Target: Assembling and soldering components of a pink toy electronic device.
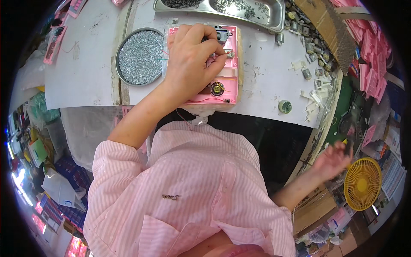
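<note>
My left hand (192, 58) lies over a pink plastic casing (232, 85) on the table. Its thumb and forefinger are pinched together beside a small silver motor (230, 54) in the casing; what is between them is hidden. Inside the casing I also see a round speaker (217, 88) near the front edge and a grey-black part (222, 35) at the back. Thin red and green wires come out at the left. Off the table at the right, my right hand (333, 162) has its fingers curled at a small black-and-yellow thing (346, 142), too blurred to name.
A round metal dish of small silver screws (140, 56) stands left of the casing. Behind is a metal tray (274, 17) with dark small parts. Loose motors (314, 55) and white plastic pieces (316, 98) lie along the right edge. A yellow basket (362, 184) is beside my right hand.
</note>
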`<move>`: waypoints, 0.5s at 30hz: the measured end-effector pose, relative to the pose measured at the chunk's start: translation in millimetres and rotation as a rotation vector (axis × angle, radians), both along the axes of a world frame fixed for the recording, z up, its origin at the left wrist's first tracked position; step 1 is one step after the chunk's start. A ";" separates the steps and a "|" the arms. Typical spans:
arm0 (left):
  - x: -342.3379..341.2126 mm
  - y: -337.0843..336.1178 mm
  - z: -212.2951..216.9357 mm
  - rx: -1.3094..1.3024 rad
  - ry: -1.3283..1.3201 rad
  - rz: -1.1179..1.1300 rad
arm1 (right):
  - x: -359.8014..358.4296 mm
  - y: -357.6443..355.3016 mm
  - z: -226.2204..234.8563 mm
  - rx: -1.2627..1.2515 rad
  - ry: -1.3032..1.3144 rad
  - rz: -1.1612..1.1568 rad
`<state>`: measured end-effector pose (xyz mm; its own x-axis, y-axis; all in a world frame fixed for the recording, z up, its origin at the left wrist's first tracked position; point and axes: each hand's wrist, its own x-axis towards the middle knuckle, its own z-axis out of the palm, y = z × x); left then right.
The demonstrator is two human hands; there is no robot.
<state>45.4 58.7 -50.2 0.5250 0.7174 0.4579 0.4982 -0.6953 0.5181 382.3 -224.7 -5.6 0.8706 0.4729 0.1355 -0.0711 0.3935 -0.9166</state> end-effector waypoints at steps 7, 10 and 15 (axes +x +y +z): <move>0.6 -1.2 0.4 0.017 -0.015 0.007 | -119.2 122.5 -34.2 -0.284 -0.411 0.522; 0.2 -1.3 1.0 0.013 -0.007 0.011 | -126.6 135.0 -37.4 -0.248 -0.469 0.655; -0.3 -2.5 0.7 0.006 0.007 0.029 | -130.2 140.4 -39.3 -0.229 -0.502 0.668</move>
